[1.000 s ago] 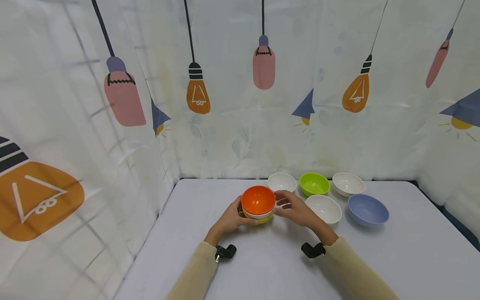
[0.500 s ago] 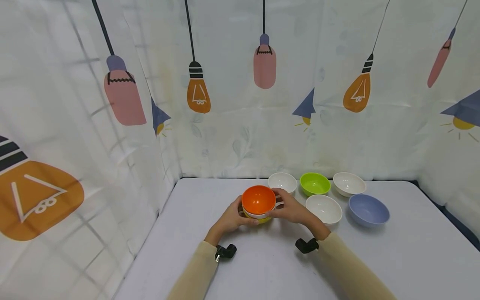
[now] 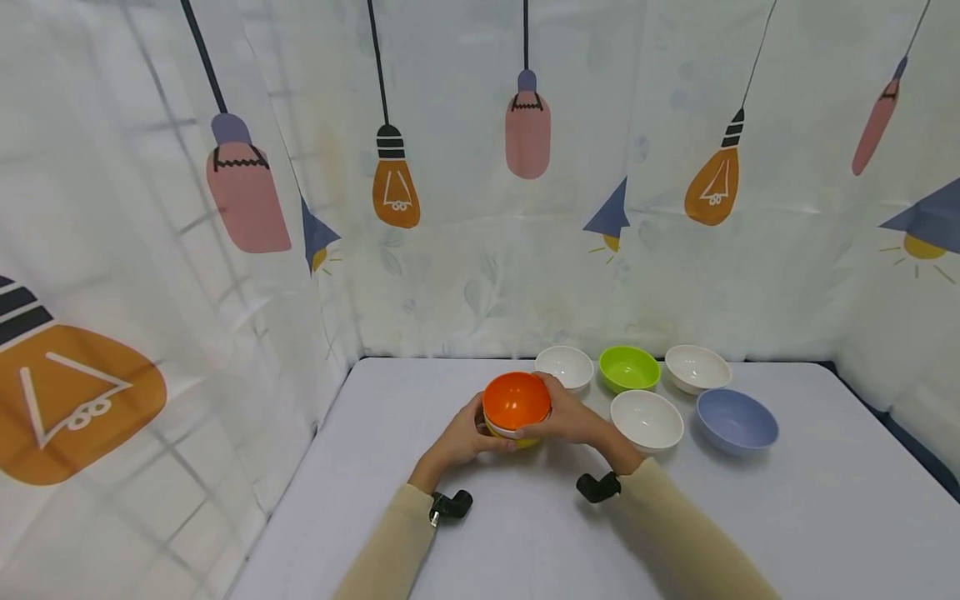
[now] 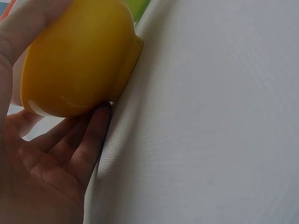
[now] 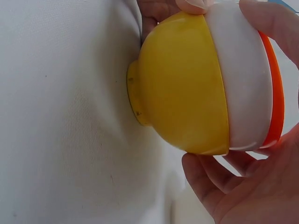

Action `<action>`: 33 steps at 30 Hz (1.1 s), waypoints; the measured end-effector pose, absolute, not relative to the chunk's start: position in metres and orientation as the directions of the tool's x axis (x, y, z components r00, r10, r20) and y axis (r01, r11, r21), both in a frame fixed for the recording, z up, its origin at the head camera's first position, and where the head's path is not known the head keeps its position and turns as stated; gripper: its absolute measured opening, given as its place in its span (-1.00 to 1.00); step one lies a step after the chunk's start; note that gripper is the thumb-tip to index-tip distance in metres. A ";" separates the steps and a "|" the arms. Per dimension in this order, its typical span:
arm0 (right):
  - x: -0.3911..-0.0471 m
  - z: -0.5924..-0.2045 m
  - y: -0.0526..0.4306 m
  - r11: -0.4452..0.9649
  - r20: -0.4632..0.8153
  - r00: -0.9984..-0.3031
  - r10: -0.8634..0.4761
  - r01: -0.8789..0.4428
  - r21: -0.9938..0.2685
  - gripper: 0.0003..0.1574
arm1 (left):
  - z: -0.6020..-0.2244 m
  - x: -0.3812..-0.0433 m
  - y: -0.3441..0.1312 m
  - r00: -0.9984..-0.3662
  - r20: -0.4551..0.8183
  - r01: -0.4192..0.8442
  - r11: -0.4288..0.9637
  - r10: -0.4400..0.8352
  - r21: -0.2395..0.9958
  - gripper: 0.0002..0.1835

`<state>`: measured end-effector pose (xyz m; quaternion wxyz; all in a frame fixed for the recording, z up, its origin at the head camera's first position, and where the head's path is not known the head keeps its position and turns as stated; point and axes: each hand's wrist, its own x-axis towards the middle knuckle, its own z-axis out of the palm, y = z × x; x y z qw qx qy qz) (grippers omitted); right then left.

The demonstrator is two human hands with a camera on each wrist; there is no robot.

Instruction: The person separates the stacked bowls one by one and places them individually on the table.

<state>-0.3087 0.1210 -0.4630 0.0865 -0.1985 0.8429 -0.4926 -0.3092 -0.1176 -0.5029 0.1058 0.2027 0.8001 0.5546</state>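
Observation:
A nested stack of three bowls stands on the table, with an orange bowl [image 3: 516, 402] on top, a white bowl [image 5: 243, 79] in the middle and a yellow bowl [image 5: 187, 88] at the bottom. My left hand [image 3: 461, 432] holds the yellow bowl from the left, thumb at the near side and fingers behind. From the right, my right hand [image 3: 572, 415] is curled round the stack. Its thumb lies on the white bowl's side, while its fingers reach round the far side. The yellow bowl's foot is right at the tablecloth in the right wrist view.
Right of the stack are a back-left white bowl [image 3: 564, 367], a green bowl [image 3: 628, 368], a back-right white bowl [image 3: 697, 368], a front white bowl [image 3: 647, 419] and a blue bowl [image 3: 737, 421]. A printed curtain [image 3: 465, 275] hangs behind the white table [image 3: 525, 533].
My right hand has moved left and closed in on the stack; its thumb has come round the near side. The left hand and the bowls stay in place.

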 end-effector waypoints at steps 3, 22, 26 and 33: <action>-0.309 -0.462 0.119 0.424 0.055 -0.906 -0.419 -0.249 -0.871 0.28 | -0.504 -0.310 -0.118 -0.895 0.057 0.208 0.299 0.443 0.931 0.00; -0.306 -0.463 0.110 0.443 0.077 -0.938 -0.338 -0.231 -0.866 0.24 | -0.502 -0.308 -0.117 -0.898 0.056 0.208 0.308 0.437 0.928 -0.01; -0.306 -0.465 0.108 0.450 0.083 -0.944 -0.319 -0.228 -0.863 0.23 | -0.502 -0.308 -0.117 -0.898 0.056 0.203 0.298 0.437 0.933 -0.01; -0.304 -0.466 0.106 0.449 0.102 -0.951 -0.293 -0.231 -0.863 0.21 | -0.503 -0.309 -0.117 -0.898 0.061 0.205 0.294 0.435 0.933 -0.03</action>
